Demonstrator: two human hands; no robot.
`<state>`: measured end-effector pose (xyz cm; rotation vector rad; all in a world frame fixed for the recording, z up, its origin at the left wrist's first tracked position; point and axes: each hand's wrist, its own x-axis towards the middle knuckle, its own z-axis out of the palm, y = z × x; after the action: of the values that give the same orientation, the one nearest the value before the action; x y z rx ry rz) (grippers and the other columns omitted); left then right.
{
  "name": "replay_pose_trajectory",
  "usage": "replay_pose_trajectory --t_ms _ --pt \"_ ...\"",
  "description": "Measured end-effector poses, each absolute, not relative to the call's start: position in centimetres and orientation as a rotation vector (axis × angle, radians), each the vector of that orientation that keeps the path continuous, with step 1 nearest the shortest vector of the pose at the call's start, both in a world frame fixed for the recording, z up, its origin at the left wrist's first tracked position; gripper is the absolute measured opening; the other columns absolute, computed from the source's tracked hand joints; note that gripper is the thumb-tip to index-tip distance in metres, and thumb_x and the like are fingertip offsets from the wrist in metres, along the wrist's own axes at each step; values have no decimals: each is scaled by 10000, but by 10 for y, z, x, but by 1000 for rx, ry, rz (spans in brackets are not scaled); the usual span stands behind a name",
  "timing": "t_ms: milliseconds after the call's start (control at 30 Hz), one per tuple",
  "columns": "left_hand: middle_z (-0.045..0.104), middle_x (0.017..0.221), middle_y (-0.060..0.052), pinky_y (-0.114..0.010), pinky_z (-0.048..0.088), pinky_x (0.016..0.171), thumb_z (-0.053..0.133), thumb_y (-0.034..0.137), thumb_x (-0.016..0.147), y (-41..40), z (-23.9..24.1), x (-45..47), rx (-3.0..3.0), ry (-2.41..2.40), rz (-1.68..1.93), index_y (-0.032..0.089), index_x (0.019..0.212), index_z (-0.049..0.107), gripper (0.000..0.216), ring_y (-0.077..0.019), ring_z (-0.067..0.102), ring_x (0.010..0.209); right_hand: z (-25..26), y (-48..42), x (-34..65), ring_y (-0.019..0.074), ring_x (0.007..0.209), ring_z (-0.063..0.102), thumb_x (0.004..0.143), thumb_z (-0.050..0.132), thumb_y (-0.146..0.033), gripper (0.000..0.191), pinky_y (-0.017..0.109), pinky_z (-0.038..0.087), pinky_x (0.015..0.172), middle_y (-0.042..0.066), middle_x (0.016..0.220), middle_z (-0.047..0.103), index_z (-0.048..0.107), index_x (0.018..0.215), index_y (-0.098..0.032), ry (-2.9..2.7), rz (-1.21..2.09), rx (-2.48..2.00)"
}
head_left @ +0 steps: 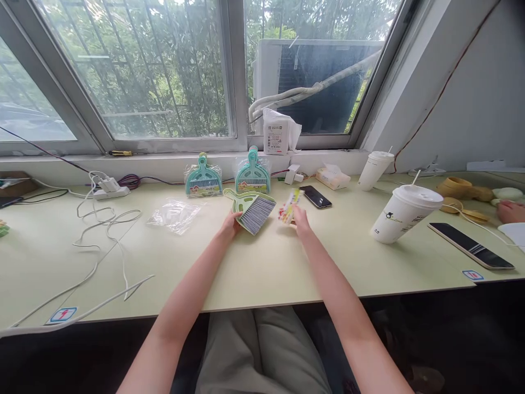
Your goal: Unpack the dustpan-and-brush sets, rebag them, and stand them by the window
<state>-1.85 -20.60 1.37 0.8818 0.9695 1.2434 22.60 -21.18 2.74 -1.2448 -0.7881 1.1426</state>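
My left hand (pixel 231 225) is closed on the lower left edge of a small green dustpan (pixel 240 201), which carries a brush with grey bristles (pixel 257 215). The set is tilted just above the table (pixel 262 273), its handle pointing up and left. To its right, my right hand (pixel 301 219) grips a colourful printed card (pixel 290 206), slightly blurred and apart from the dustpan. Behind stand two wrapped teal dustpan and brush sets (pixel 204 178), side by side against the sill. Crumpled clear plastic wrap (pixel 174 215) lies left of my left hand.
A black phone (pixel 315 197), a tissue pack (pixel 333 177) and white lidded cups (pixel 404 213) stand to the right. Another phone (pixel 471 245) lies near a person's hand (pixel 511 210) at the far right. Loose white cables (pixel 98 257) and a power strip (pixel 110 189) spread over the left side.
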Motion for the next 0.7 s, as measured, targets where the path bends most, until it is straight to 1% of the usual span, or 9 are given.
replay_pose_trajectory --t_ms 100,200,267,333,367,467,567,633,700 --pt "644 1119 -68 -388 525 870 603 264 724 -206 13 -18 961 967 1198 235 1231 505 517 -223 641 975 29 -205 266 169 727 678 895 219 -604 562 270 524 565 90 896 689 591 1015 -200 -562 865 -1238" --pt "665 1044 -64 -382 514 859 629 345 729 -208 13 -15 1025 976 1127 231 1207 524 502 -237 648 950 26 -201 286 175 743 657 862 131 -661 613 313 524 595 85 973 649 526 1082 -248 -577 792 -1278" --pt "675 1021 -72 -386 502 853 627 422 742 -211 14 -13 1055 996 1090 223 1187 549 493 -254 649 945 24 -203 277 172 699 628 875 160 -614 552 335 519 609 79 948 638 509 1091 -244 -592 836 -1348" --pt "678 1036 -82 -390 483 867 598 492 763 -215 16 -9 1096 1035 1063 208 1154 580 484 -266 640 965 23 -209 251 174 691 603 893 234 -522 447 343 511 637 74 923 636 515 1079 -228 -694 808 -1429" --pt "676 1059 -84 -389 469 884 576 516 778 -217 17 -7 1139 1041 1057 199 1142 593 482 -267 630 987 23 -213 236 181 724 596 896 272 -478 397 345 504 663 75 929 636 527 1062 -223 -831 720 -1459" --pt "652 1152 -78 -374 422 943 499 545 834 -225 19 2 1340 982 1049 184 1129 610 479 -254 582 1068 23 -231 192 225 931 553 899 380 -410 287 353 457 787 97 968 633 588 926 -215 -1525 287 -1416" --pt "646 1158 -71 -360 401 958 437 546 872 -231 19 11 1451 990 1111 174 1096 616 470 -240 555 1084 22 -244 169 253 966 516 906 422 -387 255 363 419 814 117 950 618 590 854 -202 -1901 3 -1406" --pt "655 1121 -76 -358 406 942 416 549 880 -234 21 14 1474 1005 1144 164 1057 623 472 -239 562 1053 22 -246 166 248 918 515 919 409 -402 272 355 413 793 110 916 606 575 847 -199 -1935 -46 -1439" --pt "657 1118 -80 -357 414 928 414 559 880 -234 24 16 1511 941 1141 162 1072 623 488 -242 572 1037 22 -245 167 236 882 509 931 379 -419 294 344 407 783 95 889 588 554 837 -203 -1883 -38 -1443"
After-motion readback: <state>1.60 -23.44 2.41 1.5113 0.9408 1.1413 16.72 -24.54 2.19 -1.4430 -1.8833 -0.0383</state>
